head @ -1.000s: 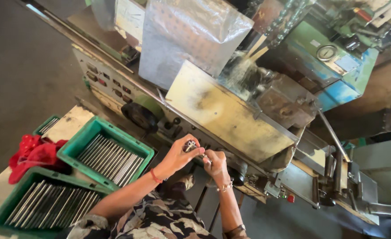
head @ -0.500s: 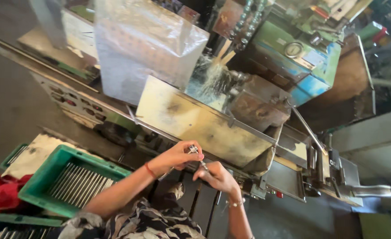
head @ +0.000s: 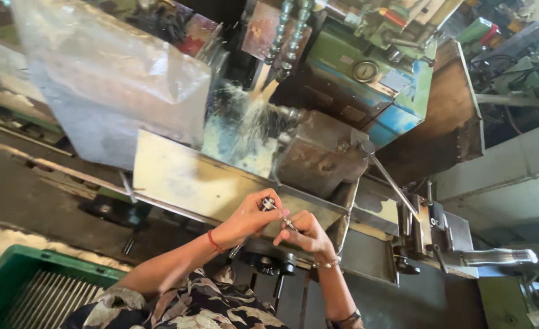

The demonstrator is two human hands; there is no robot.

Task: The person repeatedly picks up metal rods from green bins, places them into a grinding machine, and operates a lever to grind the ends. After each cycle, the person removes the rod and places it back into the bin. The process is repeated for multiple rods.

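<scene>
Pinched a thin metal rod (head: 280, 214) between left hand (head: 248, 216) and right hand (head: 306, 234) fingers; seemed light, stiff, possibly coolant-slick.

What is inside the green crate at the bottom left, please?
The green crate holds thin metal rods lying side by side. Its lower part is cut off by the picture edge and the patterned sleeve, so the rest stays unseen.

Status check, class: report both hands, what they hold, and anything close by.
Left hand and right hand pinch a thin metal rod between them. Machine's metal tray directly behind. Green crate lower left.
</scene>
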